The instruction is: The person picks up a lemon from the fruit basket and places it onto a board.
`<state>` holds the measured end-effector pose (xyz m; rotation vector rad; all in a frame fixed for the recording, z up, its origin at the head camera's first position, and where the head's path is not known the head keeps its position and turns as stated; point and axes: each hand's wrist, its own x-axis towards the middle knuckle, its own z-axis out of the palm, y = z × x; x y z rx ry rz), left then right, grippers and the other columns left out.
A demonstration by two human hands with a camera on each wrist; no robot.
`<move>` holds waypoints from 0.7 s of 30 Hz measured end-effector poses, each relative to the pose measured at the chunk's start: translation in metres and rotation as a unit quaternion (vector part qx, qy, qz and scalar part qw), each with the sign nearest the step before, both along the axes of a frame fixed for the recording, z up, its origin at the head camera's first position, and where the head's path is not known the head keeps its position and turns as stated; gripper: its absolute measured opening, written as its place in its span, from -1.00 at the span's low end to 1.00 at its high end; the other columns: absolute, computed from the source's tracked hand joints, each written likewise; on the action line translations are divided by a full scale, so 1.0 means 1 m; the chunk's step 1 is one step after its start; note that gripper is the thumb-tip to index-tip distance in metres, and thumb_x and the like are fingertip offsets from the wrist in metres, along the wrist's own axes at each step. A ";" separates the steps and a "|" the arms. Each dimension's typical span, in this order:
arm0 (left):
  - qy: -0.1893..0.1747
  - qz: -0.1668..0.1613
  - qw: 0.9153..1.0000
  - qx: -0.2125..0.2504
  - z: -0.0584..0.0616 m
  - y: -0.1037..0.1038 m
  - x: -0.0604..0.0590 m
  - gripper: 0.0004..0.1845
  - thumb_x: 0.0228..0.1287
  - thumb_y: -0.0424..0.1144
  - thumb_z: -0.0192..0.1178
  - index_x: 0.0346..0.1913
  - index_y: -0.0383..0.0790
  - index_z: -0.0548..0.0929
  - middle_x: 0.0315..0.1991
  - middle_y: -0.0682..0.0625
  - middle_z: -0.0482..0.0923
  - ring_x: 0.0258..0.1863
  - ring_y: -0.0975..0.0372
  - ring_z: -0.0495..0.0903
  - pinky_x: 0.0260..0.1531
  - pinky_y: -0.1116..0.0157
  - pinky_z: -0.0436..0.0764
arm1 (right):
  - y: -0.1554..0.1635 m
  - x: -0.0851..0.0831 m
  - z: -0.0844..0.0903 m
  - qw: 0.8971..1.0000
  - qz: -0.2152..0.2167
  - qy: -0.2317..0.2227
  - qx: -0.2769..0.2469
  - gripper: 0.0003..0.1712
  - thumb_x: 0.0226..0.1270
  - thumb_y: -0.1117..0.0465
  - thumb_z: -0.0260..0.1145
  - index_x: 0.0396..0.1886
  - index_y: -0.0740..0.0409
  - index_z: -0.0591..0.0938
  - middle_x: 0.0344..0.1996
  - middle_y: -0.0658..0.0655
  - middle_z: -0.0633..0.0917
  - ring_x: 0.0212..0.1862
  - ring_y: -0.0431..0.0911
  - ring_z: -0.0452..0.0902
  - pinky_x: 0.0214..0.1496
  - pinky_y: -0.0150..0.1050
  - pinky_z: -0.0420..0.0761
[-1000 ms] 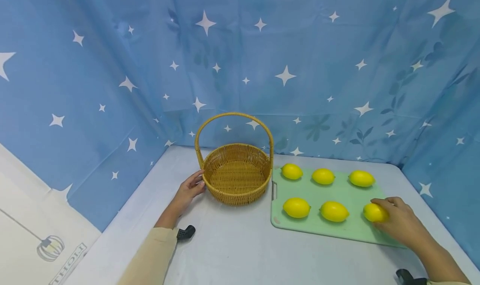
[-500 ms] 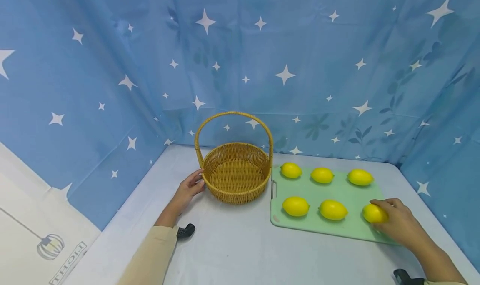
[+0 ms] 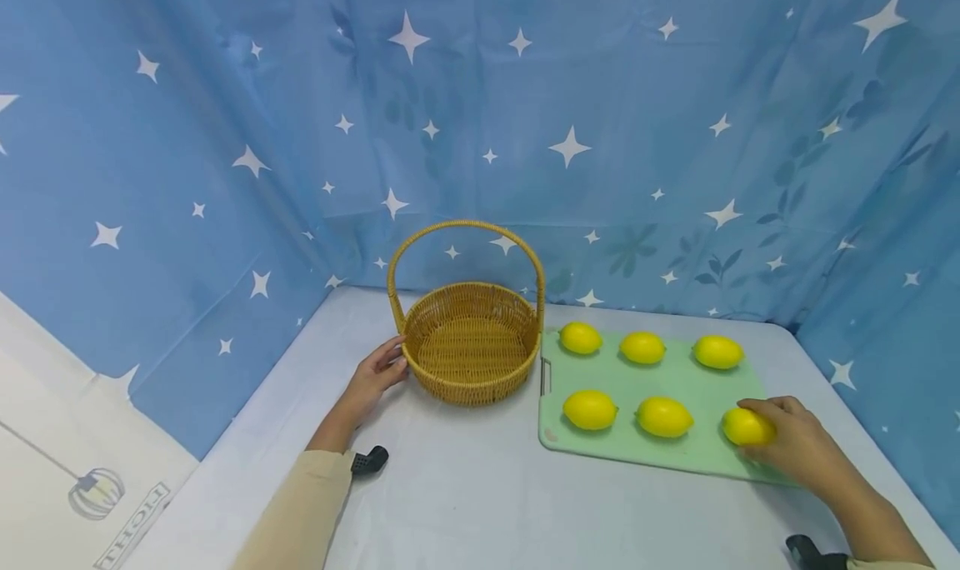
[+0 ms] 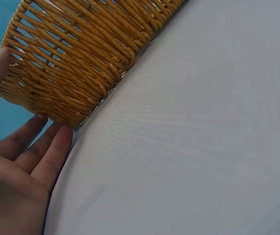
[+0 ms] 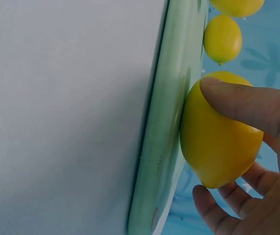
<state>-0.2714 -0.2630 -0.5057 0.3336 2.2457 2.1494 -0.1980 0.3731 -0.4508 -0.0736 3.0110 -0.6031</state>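
Note:
A woven wicker basket (image 3: 472, 391) with a tall arched handle stands upright on the table. At its left side my left hand (image 3: 373, 380) touches the outer wall. In the left wrist view the fingers (image 4: 56, 152) lie nearly straight against the lower weave, with the thumb near the rim. My right hand (image 3: 798, 437) holds a yellow lemon (image 5: 220, 137) between thumb and fingers. That lemon sits at the front right of a pale green cutting board (image 3: 600, 449) and appears to touch it. Several other lemons (image 3: 663, 417) lie on the board in two rows.
The white-covered table (image 3: 465, 487) spreads in front of the basket and the board. A blue curtain with white stars (image 3: 570, 145) hangs behind and along both sides. The board's left edge, with a small metal handle (image 3: 546, 377), lies close to the basket.
The whole view shifts slightly. Both hands keep their places, the left at the basket and the right on the lemon.

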 end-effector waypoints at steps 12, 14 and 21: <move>-0.009 -0.011 1.000 0.009 0.000 0.004 0.004 -0.43 0.48 -0.24 0.08 0.48 -0.16 0.25 0.40 -0.27 0.23 0.23 0.05 0.44 0.18 0.06 0.50 | 0.004 0.012 0.000 1.000 -0.006 -0.004 0.005 0.01 -0.08 -0.12 0.59 0.30 0.32 0.41 0.10 0.55 0.24 0.07 0.49 0.16 -0.02 0.53 0.27; -0.012 -0.006 1.000 0.025 0.007 0.004 0.005 -0.45 0.50 -0.20 0.05 0.48 -0.16 0.25 0.40 -0.25 0.23 0.25 0.03 0.42 0.21 0.03 0.47 | 0.003 0.010 0.001 1.000 -0.001 0.001 0.004 0.05 -0.09 -0.18 0.58 0.31 0.30 0.40 0.12 0.55 0.22 0.08 0.49 0.14 -0.03 0.53 0.27; 0.062 0.040 0.995 0.065 0.023 -0.006 0.003 -0.51 0.59 -0.27 -0.15 0.45 -0.41 0.19 0.35 -0.40 0.24 0.29 -0.22 0.27 0.24 -0.12 0.36 | -0.018 0.002 0.006 0.999 0.008 0.048 -0.010 0.05 0.07 -0.36 0.40 0.32 0.31 0.39 0.15 0.53 0.22 0.10 0.48 0.11 -0.06 0.50 0.29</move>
